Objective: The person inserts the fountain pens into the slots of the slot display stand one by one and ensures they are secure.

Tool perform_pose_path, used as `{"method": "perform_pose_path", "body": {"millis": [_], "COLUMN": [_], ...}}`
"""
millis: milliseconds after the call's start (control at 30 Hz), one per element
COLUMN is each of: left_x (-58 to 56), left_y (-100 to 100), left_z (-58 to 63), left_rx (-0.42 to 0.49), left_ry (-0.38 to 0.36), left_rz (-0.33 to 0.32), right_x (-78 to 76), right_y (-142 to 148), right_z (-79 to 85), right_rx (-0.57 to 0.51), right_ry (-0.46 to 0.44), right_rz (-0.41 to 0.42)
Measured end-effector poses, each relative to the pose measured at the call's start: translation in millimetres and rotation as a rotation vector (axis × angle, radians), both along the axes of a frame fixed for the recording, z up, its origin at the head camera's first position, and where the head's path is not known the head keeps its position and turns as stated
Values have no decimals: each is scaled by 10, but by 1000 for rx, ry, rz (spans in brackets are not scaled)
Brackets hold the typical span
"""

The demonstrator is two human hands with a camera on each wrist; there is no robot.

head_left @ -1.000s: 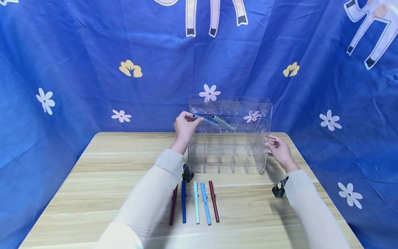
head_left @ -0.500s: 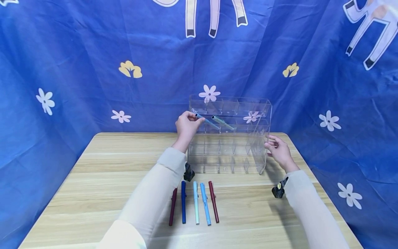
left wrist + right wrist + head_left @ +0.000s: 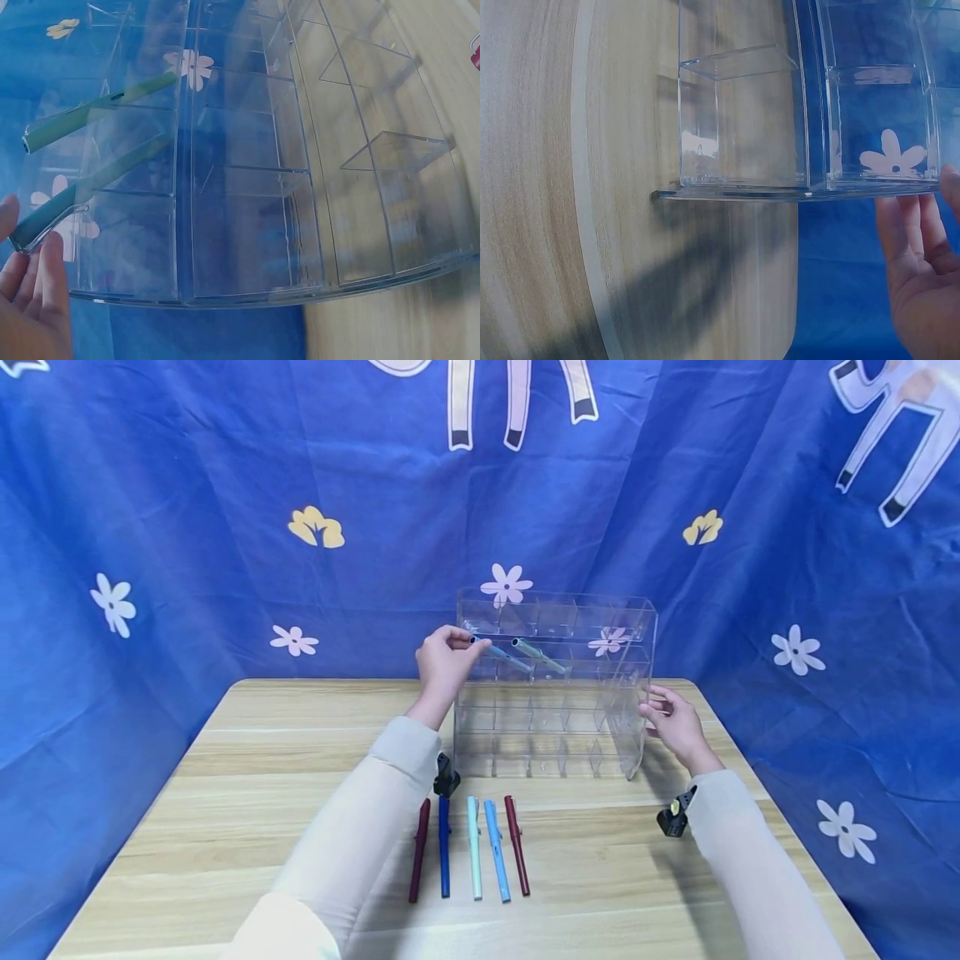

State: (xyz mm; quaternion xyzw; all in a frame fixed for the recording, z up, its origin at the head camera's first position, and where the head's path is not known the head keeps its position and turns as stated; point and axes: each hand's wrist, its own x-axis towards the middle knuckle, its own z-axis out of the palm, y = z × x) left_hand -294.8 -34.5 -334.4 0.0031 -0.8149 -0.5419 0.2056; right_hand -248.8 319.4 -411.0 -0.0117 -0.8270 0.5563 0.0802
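A clear acrylic display rack (image 3: 546, 720) with tiers of divided compartments stands upright on the table. Thumb and fingers of my left hand (image 3: 441, 667) pinch the upper, capped end of a blue pen (image 3: 510, 657), which slants down into the second tier from the top at the left. Its clip shows beside the fingertips in the left wrist view. Beside it a pale green pen (image 3: 540, 656) leans at a similar slant in the same tier. At the rack's right side, my right hand (image 3: 677, 727) grips the side panel, thumb at the front edge and fingers along the outside.
In front of the rack lies a row of pens: a dark red pen (image 3: 420, 852), a dark blue pen (image 3: 444, 847), a mint pen (image 3: 474, 847), a light blue pen (image 3: 497, 852) and another dark red pen (image 3: 517, 846). A blue patterned curtain (image 3: 360, 602) hangs behind the wooden table (image 3: 285, 760).
The blue pen's upper end has shifted slightly right and settled into a slant like the green pen's. My left hand has drawn back a little to the left. The right hand stays put.
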Motion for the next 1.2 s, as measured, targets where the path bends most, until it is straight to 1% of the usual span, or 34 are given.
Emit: {"method": "perform_pose_path", "body": {"millis": [167, 467, 533, 667, 800, 967, 1200], "left_x": [4, -13, -7, 6, 4, -1, -12], "left_y": [-9, -8, 1, 23, 32, 25, 24], "left_z": [-4, -25, -22, -9, 3, 2, -19], "left_rx": [4, 32, 49, 65, 41, 54, 35], "left_ry": [26, 74, 65, 26, 19, 33, 91], "left_rz": [-13, -64, -58, -12, 16, -10, -56], "right_x": [-4, -8, -6, -2, -2, -2, 0], "right_y": [-3, 2, 0, -4, -6, -10, -1], "right_z": [0, 4, 7, 10, 12, 22, 25], "right_rx": [-1, -2, -2, 0, 0, 0, 4], "right_ry": [-1, 1, 0, -9, -15, -5, -5], "right_rz": [5, -2, -1, 5, 5, -2, 0]}}
